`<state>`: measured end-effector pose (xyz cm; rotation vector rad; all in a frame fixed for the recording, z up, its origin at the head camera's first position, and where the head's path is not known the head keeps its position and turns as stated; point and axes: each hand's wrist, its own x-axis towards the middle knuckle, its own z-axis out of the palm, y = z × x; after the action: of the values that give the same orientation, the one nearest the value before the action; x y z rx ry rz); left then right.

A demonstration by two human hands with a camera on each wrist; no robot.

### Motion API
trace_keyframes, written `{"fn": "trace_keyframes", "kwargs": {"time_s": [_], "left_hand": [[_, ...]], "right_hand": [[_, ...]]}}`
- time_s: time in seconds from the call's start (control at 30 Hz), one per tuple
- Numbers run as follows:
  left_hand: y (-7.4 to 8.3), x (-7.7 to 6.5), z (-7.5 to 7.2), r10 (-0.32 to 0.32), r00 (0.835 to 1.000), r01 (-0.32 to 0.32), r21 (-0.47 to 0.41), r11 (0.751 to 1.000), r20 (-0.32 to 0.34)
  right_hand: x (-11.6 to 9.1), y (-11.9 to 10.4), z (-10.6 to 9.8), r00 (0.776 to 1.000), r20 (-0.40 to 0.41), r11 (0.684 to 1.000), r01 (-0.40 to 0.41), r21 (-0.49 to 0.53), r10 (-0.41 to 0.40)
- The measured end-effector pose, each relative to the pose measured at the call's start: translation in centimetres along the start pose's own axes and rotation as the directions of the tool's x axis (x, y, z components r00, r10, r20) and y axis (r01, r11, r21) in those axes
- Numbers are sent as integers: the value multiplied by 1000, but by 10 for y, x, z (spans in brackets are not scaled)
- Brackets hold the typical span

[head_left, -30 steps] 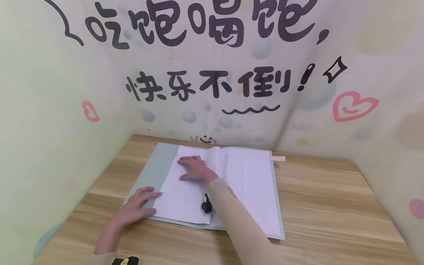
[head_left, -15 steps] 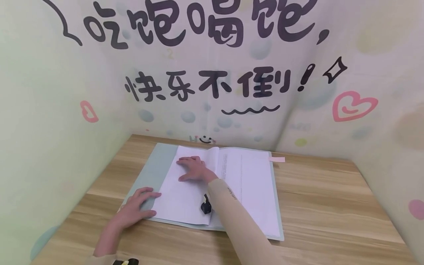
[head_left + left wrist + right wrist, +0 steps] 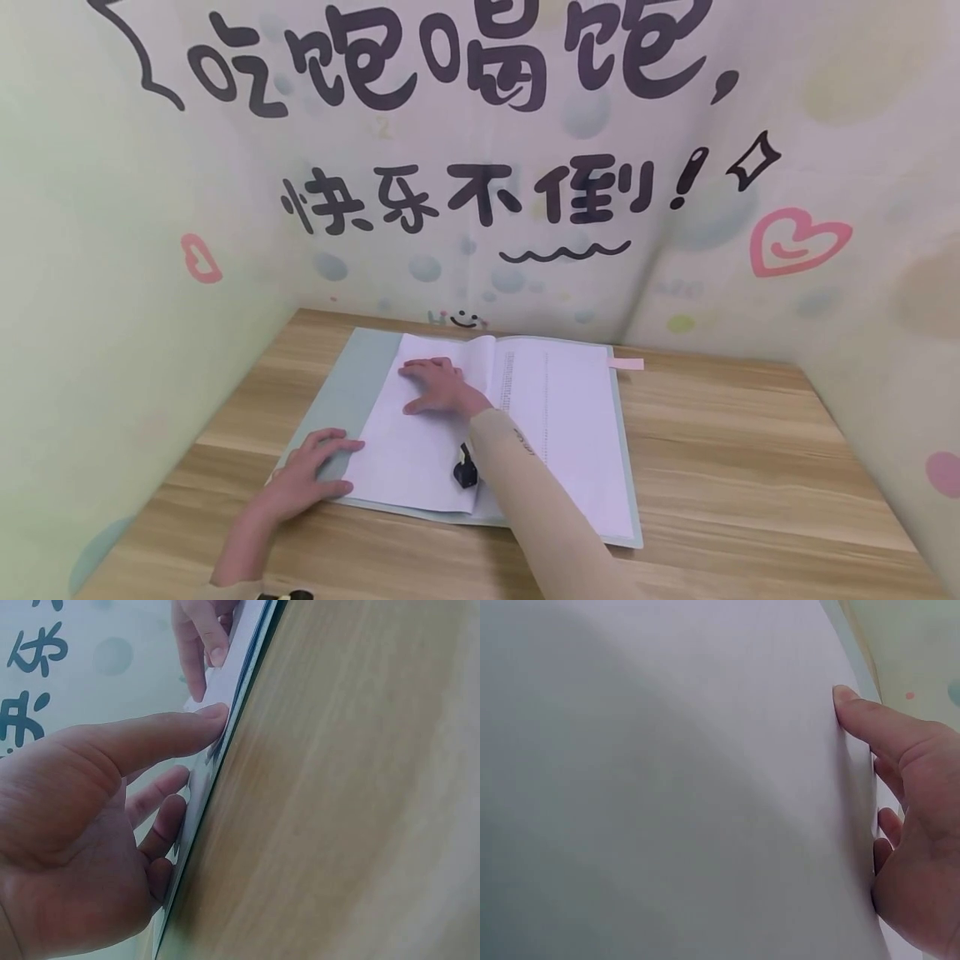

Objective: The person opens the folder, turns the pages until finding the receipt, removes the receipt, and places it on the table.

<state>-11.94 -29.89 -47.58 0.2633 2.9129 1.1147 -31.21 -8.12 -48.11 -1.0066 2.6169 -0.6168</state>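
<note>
A booklet with a pale blue-green cover (image 3: 358, 367) lies spread on the wooden table. Its left white page (image 3: 382, 467) is blank on the side that shows; the right page (image 3: 581, 433) carries faint columns of small print near the fold. My right hand (image 3: 442, 387) rests on the upper left page, fingers spread; in the right wrist view the thumb and fingertips press the white paper (image 3: 705, 787). My left hand (image 3: 303, 479) touches the lower left of the cover and page, fingers spread and slightly bent. In the left wrist view its thumb (image 3: 180, 735) lies at the booklet's edge.
A pink tab (image 3: 626, 363) sticks out from the right page's upper edge. The wooden table (image 3: 750, 467) meets a printed wall (image 3: 465, 275) behind and on both sides. A black device (image 3: 465, 471) sits at my right wrist, above the page.
Both hands keep their places on the booklet. Only the head view has shifted slightly.
</note>
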Motion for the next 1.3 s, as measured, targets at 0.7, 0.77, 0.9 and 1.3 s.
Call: {"fn": "trace_keyframes", "kwargs": {"time_s": [0.7,0.77,0.9,1.3], "left_hand": [[1,-2,0,9,1000,-9,1,1000,-9],[1,-2,0,10,1000,-10,-1,1000,-8],[2,-1,0,5,1000,-5,-3,1000,-7],[4,-2,0,-25,1000,25,-3,1000,9]], "right_hand": [[-4,-7,-2,1000,11,999,-22,-33,23],[-3,-6,-2,1000,16,999,-23,-41,24],[-1,-5,-2,1000,13,997,-15,-77,16],[-20,-5,-31,986,-129,991,117,59,-109]]}}
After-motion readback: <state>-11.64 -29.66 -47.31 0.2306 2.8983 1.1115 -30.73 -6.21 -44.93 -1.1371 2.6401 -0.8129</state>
